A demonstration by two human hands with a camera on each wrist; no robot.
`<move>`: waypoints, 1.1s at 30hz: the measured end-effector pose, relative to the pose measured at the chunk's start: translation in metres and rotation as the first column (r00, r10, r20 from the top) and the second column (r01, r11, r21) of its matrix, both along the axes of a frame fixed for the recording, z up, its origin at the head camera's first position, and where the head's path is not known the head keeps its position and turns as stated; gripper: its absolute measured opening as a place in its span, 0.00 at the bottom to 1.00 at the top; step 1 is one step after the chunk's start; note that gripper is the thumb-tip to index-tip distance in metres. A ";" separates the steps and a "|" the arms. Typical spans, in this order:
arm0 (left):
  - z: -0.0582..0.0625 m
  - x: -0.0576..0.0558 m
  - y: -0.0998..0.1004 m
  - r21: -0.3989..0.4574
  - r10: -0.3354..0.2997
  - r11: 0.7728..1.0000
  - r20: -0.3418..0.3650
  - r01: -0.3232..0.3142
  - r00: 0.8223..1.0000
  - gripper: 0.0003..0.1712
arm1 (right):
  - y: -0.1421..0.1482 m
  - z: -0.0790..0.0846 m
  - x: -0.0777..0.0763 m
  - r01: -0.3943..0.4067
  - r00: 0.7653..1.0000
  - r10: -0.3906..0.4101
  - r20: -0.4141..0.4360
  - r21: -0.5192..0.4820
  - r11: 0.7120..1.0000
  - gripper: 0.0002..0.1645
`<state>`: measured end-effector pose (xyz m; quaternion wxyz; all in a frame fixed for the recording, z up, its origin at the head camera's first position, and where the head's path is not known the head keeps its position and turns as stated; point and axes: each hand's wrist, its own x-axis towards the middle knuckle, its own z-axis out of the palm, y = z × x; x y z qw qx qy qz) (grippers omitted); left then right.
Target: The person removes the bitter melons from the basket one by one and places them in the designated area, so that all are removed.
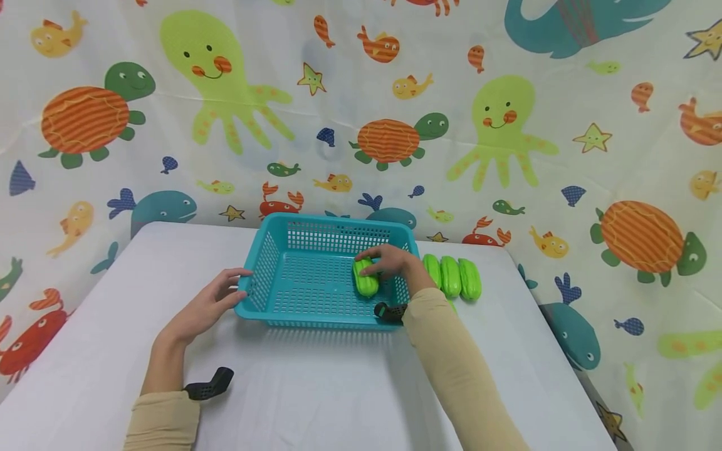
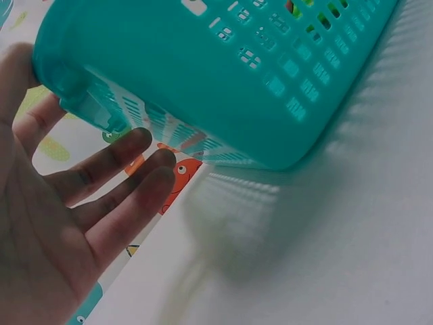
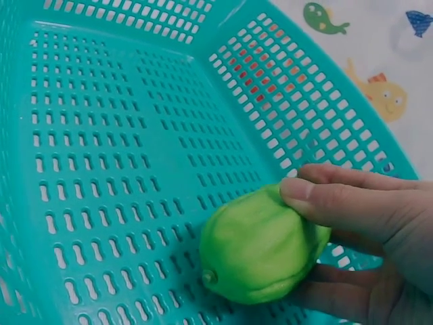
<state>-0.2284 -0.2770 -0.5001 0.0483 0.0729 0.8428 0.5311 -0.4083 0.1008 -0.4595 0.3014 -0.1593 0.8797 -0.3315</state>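
Observation:
A teal plastic basket (image 1: 316,321) with lattice walls stands on the white table. Inside it, toward the right, is a bright green, ridged, elongated vegetable (image 3: 254,247). My right hand (image 1: 386,260) grips this vegetable from above, thumb on one side and fingers round the other, close over the basket floor. At the basket's left end, my left hand (image 1: 214,299) touches the rim with its thumb and index fingertips. Its other fingers (image 2: 118,210) stretch out loosely beside the outer wall.
Several more green vegetables (image 1: 450,276) lie side by side on the table just right of the basket, one partly hidden by my right sleeve. A cloth printed with sea animals (image 1: 389,141) hangs behind the table. Black wrist cameras (image 1: 210,384) sit on both wrists.

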 end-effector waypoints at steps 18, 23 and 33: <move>0.002 0.003 -0.001 -0.025 0.016 1.000 0.015 -0.016 1.000 0.33 | 0.000 0.051 0.009 0.126 0.986 -0.154 -0.063 -0.321 0.939 0.25; 0.001 0.004 0.001 -0.023 0.017 1.000 0.006 -0.016 1.000 0.32 | 0.008 0.069 0.019 0.147 0.978 -0.190 -0.087 -0.365 0.919 0.26; 0.002 0.007 0.003 -0.037 0.021 0.999 0.014 -0.021 1.000 0.32 | 0.032 0.086 0.042 0.140 0.963 -0.213 -0.166 -0.367 0.920 0.27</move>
